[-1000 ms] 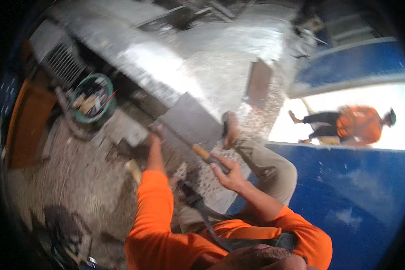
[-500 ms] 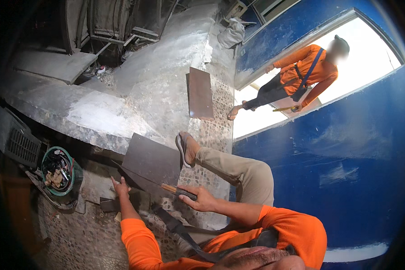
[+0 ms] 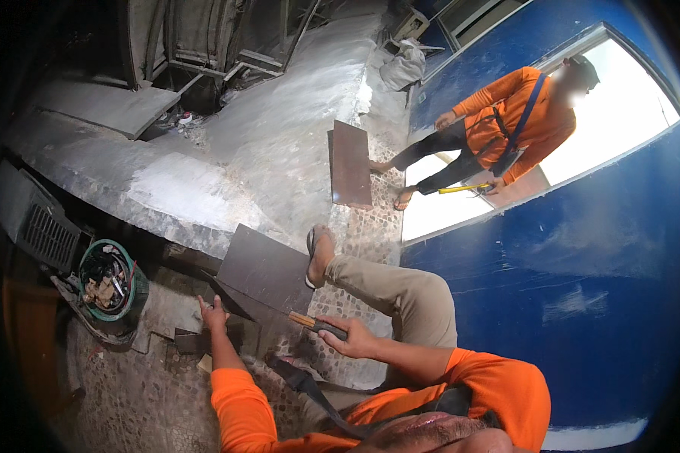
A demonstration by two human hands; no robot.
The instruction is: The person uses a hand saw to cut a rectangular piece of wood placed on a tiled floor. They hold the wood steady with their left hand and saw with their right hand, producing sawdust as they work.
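Observation:
My left hand (image 3: 215,315) has its fingers stretched apart beside a dark flat board (image 3: 264,260) and holds nothing that I can see. My right hand (image 3: 353,338) is closed round the black and light-wood handle of a hand tool (image 3: 311,323) at the board's near edge. Whatever lies beyond the wooden part cannot be made out clearly against the board. My sandalled foot (image 3: 321,255) rests at the board's right edge. Below my left hand lies a small dark block (image 3: 193,341).
A co-worker in orange (image 3: 510,113) stands by the bright doorway, holding a yellow tape measure (image 3: 463,188). Another brown board (image 3: 351,164) leans at the concrete ledge (image 3: 287,98). Left are a green bucket of scraps (image 3: 143,291) and a grey plastic crate (image 3: 49,230). A blue wall (image 3: 536,264) rises right.
The co-worker has stepped inward from the doorway, and more of the yellow tape shows. The view has shifted slightly. My right hand and its tool have drawn back a little from the board.

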